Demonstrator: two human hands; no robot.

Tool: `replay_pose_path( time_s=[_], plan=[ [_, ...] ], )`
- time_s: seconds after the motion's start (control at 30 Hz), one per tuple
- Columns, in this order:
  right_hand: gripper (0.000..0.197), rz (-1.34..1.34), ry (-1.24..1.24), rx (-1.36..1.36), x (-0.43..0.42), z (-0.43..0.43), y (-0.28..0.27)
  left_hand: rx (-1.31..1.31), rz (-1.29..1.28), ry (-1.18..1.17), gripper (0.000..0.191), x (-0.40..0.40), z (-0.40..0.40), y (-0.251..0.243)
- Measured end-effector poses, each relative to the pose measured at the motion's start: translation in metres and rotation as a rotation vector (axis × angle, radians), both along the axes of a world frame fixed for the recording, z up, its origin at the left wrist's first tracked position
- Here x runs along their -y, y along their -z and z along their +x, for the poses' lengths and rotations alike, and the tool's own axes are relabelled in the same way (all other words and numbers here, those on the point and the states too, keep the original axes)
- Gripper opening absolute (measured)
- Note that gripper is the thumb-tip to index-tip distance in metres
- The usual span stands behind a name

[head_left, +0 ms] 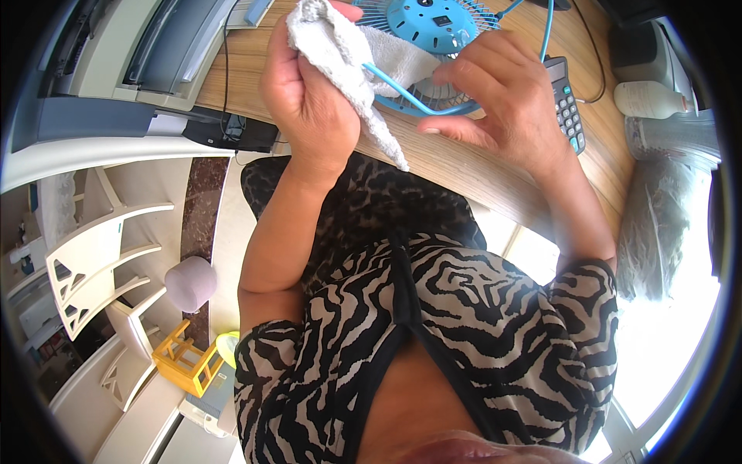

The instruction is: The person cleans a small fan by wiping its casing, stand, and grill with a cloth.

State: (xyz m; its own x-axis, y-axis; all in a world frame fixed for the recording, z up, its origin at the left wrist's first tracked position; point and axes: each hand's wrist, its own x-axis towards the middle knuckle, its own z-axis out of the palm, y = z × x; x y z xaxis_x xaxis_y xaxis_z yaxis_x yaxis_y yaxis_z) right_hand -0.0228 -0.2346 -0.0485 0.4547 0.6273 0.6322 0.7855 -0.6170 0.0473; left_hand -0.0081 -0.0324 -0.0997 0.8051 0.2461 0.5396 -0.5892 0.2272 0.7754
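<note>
A small blue desk fan [432, 23] lies at the desk's near edge, its blue motor housing and wire cage showing. My left hand [310, 110] grips a white terry cloth [333, 43], bunched around one end of the fan's bent blue tube stand [400, 90]. One corner of the cloth hangs below that hand, and another fold spreads over the cage. My right hand [507, 98] is at the fan's near right side, with the stand running in between its thumb and fingers. Its fingertips reach the fold of cloth, and the hand hides part of the cage.
Just right of my right hand lies a black calculator [568, 104] on the wooden desk [608, 139]. A white bottle [649, 100] and plastic-wrapped goods [655, 226] line the right side. A printer [156, 58] stands at left, with a black cable [225, 69] beside it.
</note>
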Motion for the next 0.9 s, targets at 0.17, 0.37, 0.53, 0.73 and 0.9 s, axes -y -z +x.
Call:
replay_pose_path(
  time_s=[0.17, 0.37, 0.53, 0.73, 0.9],
  plan=[
    [0.026, 0.021, -0.106, -0.104, -0.004, 0.0, 0.011, -0.013, -0.108, 0.209, 0.019, -0.013, 0.016, 0.007],
    [0.024, 0.068, -0.053, -0.127, -0.01, -0.003, 0.014, -0.025, -0.265, -0.091, 0.027, -0.006, -0.01, 0.011],
    [0.023, 0.041, -0.002, -0.159, -0.012, -0.007, 0.015, -0.259, -0.429, 0.062, 0.032, -0.002, -0.053, 0.022],
    [0.017, 0.058, 0.021, -0.201, -0.017, -0.01, 0.017, -0.349, -0.21, 0.29, 0.028, 0.023, -0.071, 0.02],
    [0.013, 0.107, -0.007, -0.2, -0.019, -0.011, 0.018, -0.35, -0.174, 0.193, 0.014, 0.028, -0.061, 0.007]
  ],
)
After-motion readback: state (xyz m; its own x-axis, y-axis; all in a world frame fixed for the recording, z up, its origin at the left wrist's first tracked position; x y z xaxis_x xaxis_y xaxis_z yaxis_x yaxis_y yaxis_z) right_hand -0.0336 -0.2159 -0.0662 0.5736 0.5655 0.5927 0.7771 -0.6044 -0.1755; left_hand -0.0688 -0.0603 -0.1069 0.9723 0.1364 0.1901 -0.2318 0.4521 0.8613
